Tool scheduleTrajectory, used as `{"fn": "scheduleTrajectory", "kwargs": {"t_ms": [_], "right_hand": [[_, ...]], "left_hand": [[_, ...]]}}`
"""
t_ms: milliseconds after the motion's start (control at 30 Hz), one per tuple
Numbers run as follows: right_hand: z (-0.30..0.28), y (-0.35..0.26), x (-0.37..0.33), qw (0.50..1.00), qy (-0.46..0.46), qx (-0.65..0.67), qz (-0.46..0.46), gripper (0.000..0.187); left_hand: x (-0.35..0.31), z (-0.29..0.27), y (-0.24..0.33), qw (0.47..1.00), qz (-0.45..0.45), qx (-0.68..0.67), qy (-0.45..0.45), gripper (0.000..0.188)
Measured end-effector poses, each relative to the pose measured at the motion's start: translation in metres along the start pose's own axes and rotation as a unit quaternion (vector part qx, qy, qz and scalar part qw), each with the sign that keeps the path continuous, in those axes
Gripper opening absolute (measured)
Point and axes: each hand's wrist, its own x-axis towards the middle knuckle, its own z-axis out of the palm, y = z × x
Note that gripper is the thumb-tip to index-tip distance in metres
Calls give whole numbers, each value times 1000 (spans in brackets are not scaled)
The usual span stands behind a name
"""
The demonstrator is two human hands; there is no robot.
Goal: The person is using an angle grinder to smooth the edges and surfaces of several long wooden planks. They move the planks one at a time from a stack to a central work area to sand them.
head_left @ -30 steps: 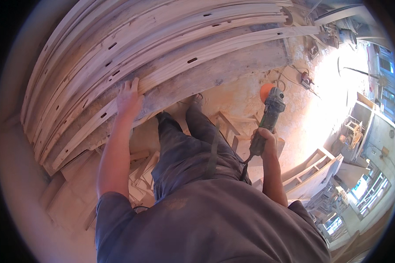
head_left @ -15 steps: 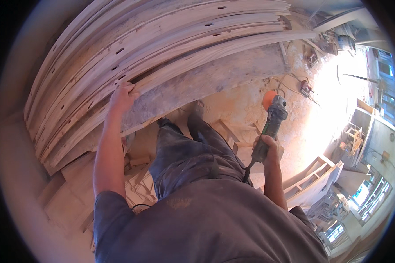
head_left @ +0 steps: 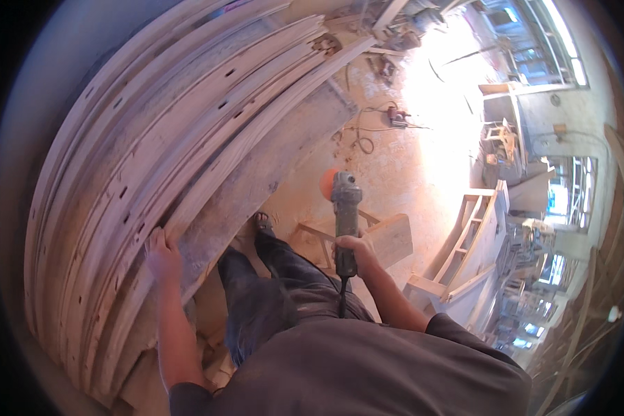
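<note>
My right hand point(head_left: 358, 254) is wrapped round the body of an angle grinder point(head_left: 346, 215). The tool points away from me, with an orange disc point(head_left: 329, 184) at its far end and a black cord point(head_left: 342, 297) running back toward my waist. On the left, my left hand point(head_left: 163, 258) has its fingers over the edge of a long pale wooden board point(head_left: 218, 168), the nearest of several slotted lengths of wood. Part of those fingers is hidden by the hand itself. The grinder's disc is apart from the wood.
The boards lie on a wide dusty panel point(head_left: 270, 156). A small wooden frame point(head_left: 319, 241) stands beyond my legs, and a larger slatted frame point(head_left: 457, 243) to the right. A red power tool point(head_left: 396, 116) with a cable lies on the dusty floor point(head_left: 374, 156).
The view has turned to the right, so the boards now slant more steeply. The grinder has shifted left in the picture, closer to the boards. My left hand stays at the board's edge.
</note>
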Motion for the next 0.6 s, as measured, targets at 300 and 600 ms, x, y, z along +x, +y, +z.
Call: {"fn": "scheduleTrajectory", "kwargs": {"t_ms": [300, 600], "right_hand": [[27, 20, -46, 999, 32, 14, -17, 35], [19, 25, -74, 991, 69, 97, -54, 26]], "left_hand": [[26, -25, -1, 979, 35, 67, -189, 42], [-15, -53, -41, 962, 47, 120, -239, 67]]}}
